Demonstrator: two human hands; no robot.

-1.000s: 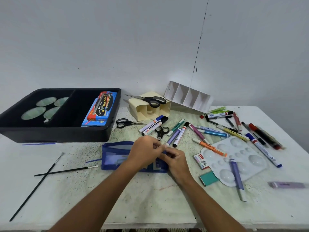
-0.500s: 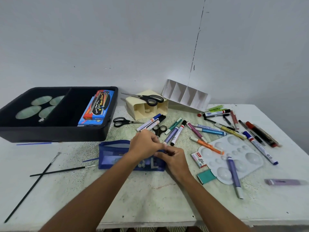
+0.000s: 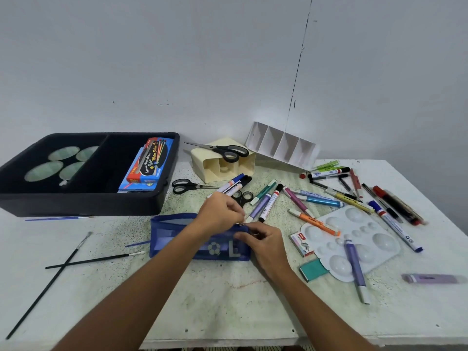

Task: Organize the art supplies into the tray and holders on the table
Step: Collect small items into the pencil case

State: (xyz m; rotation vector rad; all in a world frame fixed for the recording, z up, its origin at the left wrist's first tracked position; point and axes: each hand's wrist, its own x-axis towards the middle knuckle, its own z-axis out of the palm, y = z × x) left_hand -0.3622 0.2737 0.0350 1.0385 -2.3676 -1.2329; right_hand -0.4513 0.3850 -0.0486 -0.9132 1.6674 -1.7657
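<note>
I see my left hand (image 3: 219, 213) pinching the zipper pull at the top right corner of the blue mesh pencil pouch (image 3: 177, 236), which lies flat on the table (image 3: 228, 300). My right hand (image 3: 263, 243) grips that corner, fingers curled. The black tray (image 3: 83, 203) sits far left.

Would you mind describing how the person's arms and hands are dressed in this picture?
Both forearms are bare up to the frame's bottom edge, with no sleeves in view. The left hand and right hand wear no gloves, and no watch, bracelet or ring shows on either.
</note>
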